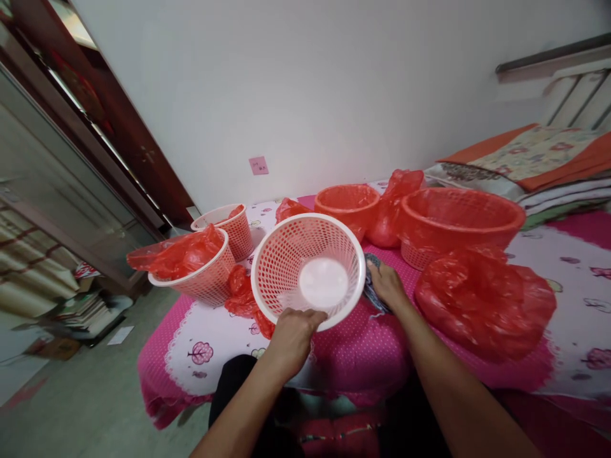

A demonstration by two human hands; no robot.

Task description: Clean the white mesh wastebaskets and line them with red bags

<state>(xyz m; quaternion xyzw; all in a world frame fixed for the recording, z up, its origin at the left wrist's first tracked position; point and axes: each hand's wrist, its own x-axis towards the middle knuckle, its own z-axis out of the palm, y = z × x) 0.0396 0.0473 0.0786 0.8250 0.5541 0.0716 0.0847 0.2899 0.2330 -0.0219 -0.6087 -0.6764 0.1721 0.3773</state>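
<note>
Basket (311,273), rim (310,217) tilted (wall (334,95) well behind)

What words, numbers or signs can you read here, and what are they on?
No text can be read for certain.
Pink square on the wall: dark marks like writing, too small and blurred to read.
Stack of papers or books at the far left: too blurred to read any print.
White basket at the left hand: no lettering visible.
</note>
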